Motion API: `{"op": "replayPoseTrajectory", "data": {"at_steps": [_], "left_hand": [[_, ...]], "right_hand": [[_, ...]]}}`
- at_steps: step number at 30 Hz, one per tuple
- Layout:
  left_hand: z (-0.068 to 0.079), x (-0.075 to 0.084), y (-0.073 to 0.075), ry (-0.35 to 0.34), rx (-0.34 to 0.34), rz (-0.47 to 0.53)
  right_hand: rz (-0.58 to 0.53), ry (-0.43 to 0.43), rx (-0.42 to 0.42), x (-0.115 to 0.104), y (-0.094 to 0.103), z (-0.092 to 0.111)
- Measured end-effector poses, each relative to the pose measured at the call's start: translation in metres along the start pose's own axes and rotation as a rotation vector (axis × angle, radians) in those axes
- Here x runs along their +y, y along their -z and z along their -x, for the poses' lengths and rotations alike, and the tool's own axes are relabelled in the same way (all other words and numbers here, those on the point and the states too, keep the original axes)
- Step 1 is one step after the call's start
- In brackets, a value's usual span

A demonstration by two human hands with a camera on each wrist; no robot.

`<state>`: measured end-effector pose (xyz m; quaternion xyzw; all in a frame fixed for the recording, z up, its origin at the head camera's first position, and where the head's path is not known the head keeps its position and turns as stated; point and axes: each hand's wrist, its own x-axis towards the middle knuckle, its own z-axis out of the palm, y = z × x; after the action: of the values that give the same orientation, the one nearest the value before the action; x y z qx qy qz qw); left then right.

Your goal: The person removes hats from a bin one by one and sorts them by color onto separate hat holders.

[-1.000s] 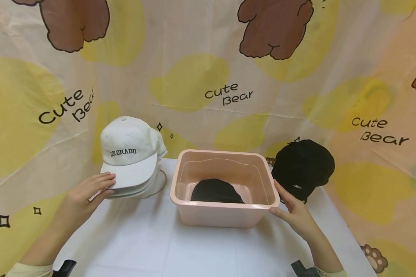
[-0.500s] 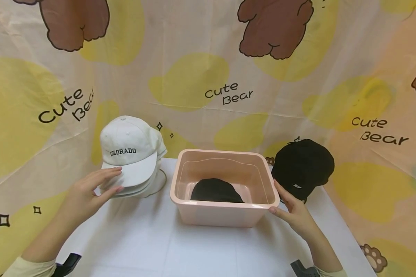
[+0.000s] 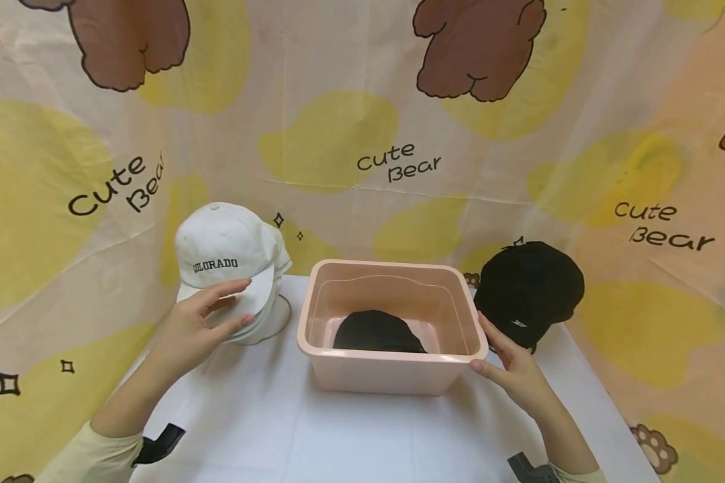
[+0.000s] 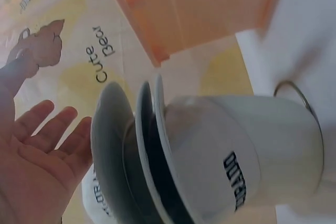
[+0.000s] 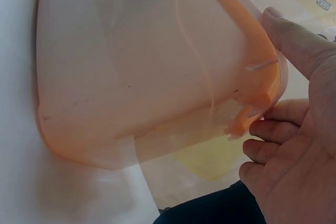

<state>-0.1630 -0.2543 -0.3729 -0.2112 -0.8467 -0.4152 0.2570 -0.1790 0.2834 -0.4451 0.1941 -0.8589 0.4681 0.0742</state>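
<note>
The left grip (image 3: 195, 327) hangs, fingers apart, beside the stacked white fabric caps (image 3: 220, 235); the right grip (image 3: 518, 374) clamps the pink rectangular plastic tub (image 3: 377, 377) on the white worktop (image 3: 350, 443); a black fabric cap (image 3: 377, 333) lies inside.

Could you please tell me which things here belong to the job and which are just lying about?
Probably the job:
stacked white baseball caps by the left hand
pink bin, held by right hand
black cap inside it
black baseball cap beside it

Just surroundings:
white table
Cute Bear backdrop
</note>
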Motion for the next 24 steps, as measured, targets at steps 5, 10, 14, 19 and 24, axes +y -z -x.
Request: {"op": "replayPoseTrajectory", "data": {"at_steps": [5, 10, 14, 19, 24], "left_hand": [[-0.002, 0.003, -0.017, 0.044, -0.056, 0.028], [-0.002, 0.004, -0.032, 0.036, -0.075, 0.085], [-0.001, 0.008, -0.040, 0.024, -0.105, 0.079], [0.002, 0.015, -0.049, 0.054, -0.151, 0.089], [0.004, 0.018, -0.064, 0.118, -0.228, 0.099]], "right_hand": [[0.001, 0.009, 0.003, 0.001, 0.000, 0.001], [0.003, 0.003, 0.007, 0.000, -0.001, 0.001], [0.025, -0.006, 0.007, -0.002, -0.001, 0.001], [0.039, -0.019, 0.010, -0.003, -0.002, 0.001], [0.026, -0.014, 0.012, -0.003, -0.002, 0.001]]}}
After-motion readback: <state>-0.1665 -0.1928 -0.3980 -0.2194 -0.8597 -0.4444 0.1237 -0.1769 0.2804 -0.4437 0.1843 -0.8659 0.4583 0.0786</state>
